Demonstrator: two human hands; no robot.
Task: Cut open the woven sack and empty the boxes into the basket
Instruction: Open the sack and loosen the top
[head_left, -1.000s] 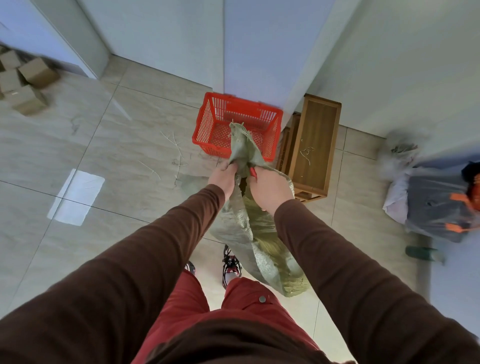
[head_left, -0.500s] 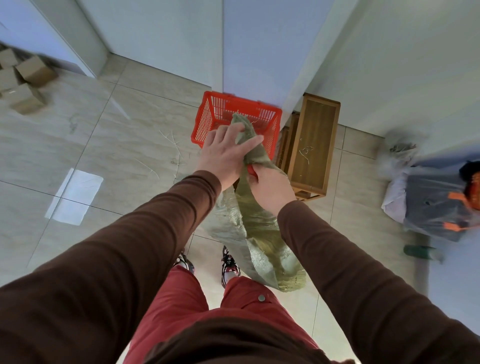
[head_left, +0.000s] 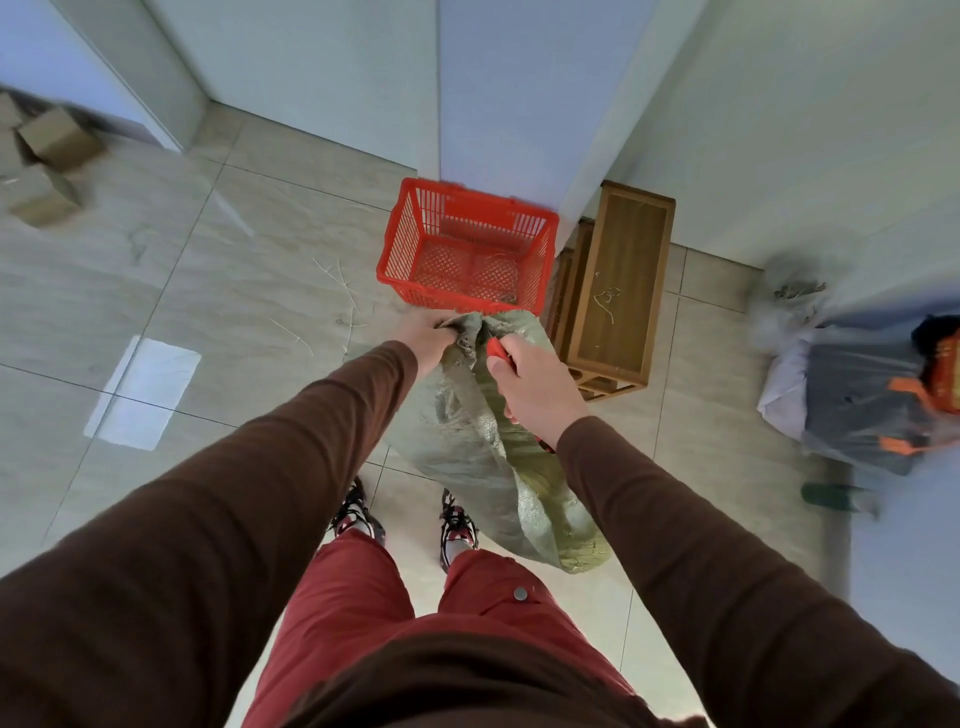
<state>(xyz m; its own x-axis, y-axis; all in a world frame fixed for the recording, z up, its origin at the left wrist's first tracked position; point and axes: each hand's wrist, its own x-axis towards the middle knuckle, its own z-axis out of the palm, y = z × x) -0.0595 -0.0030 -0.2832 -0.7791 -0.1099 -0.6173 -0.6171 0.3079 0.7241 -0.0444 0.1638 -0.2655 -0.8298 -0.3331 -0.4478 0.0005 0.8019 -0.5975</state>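
Just short of the red basket (head_left: 467, 244), right at its near rim, you've got the woven sack (head_left: 483, 441) bunched by the neck, and it hangs from there down to the floor beside your right shoe. Your left hand (head_left: 426, 340) is a tight fist around the gathered top; your right hand (head_left: 535, 387) is closed around a red-handled tool (head_left: 500, 349), likely the cutter, with its tip against the cloth, though whether that hand also pinches sack fabric I can't tell. That weave looks thin, floppy and slick, so it will slide and fold rather than hold any shape. The lower end bulges a little, so I'd judge the load inside light but loose, ready to shift. Best hold looks like the bunched neck above, where the cloth is thickest, with the blade clear of your left knuckles. Basket is empty bar a few stray threads. Touching its right side stands a wooden stool (head_left: 618, 280), tight enough to snag a swinging sack. Further right of the basket lies a plastic-wrapped bundle (head_left: 862, 400); far off to the basket's left, some cardboard boxes (head_left: 47, 161) sit by the wall, well out of your way.
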